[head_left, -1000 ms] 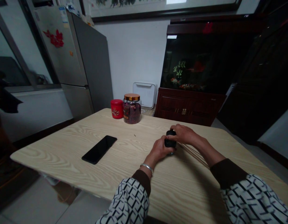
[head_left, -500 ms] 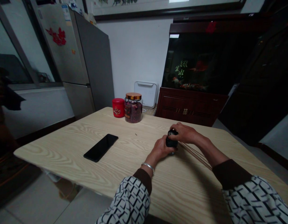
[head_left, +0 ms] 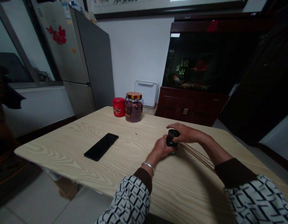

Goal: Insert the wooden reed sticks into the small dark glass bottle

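Note:
My left hand [head_left: 161, 147] is wrapped round a small dark bottle with a black cap [head_left: 173, 133], close to the table top. A bit of clear glass shows under the fingers; most of the bottle is hidden. Over the cap, my right hand [head_left: 187, 133] has its fingers stretched out and apart, the forefinger lifted off beyond the far side. Its thumb lies by the cap's near side; whether it touches, I cannot tell. Several thin brown sticks [head_left: 198, 157] stretch from beside the bottle toward my right forearm.
A black phone [head_left: 101, 147] lies on the wooden table [head_left: 125, 165] to the left. Toward the back stand a red canister [head_left: 118, 107] and a glass jar of dried petals [head_left: 134, 109] with a copper lid. Behind are a fridge [head_left: 94, 62] and a fish tank [head_left: 204, 59].
My right fingers have loosened from round the cap and spread out, showing more of its top. The left hand keeps its hold on the bottle.

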Demonstrator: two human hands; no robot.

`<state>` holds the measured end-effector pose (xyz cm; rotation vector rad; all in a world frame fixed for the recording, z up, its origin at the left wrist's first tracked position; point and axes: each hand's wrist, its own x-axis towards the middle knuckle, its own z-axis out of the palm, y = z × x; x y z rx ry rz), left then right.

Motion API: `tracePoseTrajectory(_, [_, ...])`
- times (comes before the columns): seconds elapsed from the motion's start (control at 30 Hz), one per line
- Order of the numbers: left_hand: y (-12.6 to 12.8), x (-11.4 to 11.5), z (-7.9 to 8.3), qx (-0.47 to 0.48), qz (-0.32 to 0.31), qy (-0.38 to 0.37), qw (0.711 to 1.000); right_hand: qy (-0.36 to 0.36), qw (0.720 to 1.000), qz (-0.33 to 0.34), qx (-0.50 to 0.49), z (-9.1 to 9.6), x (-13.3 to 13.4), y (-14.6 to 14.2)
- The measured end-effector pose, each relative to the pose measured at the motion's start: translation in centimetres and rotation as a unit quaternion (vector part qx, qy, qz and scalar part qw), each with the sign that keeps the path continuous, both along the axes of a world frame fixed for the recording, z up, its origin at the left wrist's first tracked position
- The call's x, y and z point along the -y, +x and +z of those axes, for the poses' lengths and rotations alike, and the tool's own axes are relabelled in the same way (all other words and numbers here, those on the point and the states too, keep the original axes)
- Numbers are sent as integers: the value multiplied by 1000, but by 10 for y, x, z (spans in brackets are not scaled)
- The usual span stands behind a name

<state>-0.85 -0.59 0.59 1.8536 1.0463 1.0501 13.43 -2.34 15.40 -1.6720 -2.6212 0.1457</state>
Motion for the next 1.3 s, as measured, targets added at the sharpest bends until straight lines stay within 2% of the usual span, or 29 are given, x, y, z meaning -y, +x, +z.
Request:
tracePoseTrajectory(0.07, [0,0,-1,7,-2,7,1000,11,1000,-4,-12,0,-1,1])
tracePoseTrajectory(0.2, [1,0,-2,8,-1,6,1000,18,994,-102,32,-1,0,-2])
tracePoseTrajectory(0.37, [-1,0,-1,-12,3,9,1000,6,999,-36,-13,-6,-1,2])
tracePoseTrajectory(0.53, [-1,1,1,-7,0,-3,1000,18,997,-71,-4,-10,-4,3])
tracePoseTrajectory(0.63, [-2,3,3,-7,1,-1,1000,18,998,-63,-2,-5,-4,2])
tracePoseTrajectory(0.77, [-3,4,6,-13,-1,7,1000,45,995,-47,-76,4,0,10])
tracePoseTrajectory(0.87, [-3,5,7,-15,-2,1,1000,65,973,-56,-213,0,12,20])
tracePoseTrajectory(0.97, [-3,5,8,-11,-4,-6,1000,60,906,-99,-407,-21,36,31])
tracePoseTrajectory(1.07, [-3,7,9,-8,-2,-9,1000,17,828,-147,-542,-57,64,38])
tracePoseTrajectory(1.13, [-3,8,10,-10,0,-8,1000,-15,809,-150,-569,-82,79,39])
tracePoseTrajectory(1.3, [-4,9,10,-5,-1,0,1000,-30,804,-126,-581,-131,97,29])
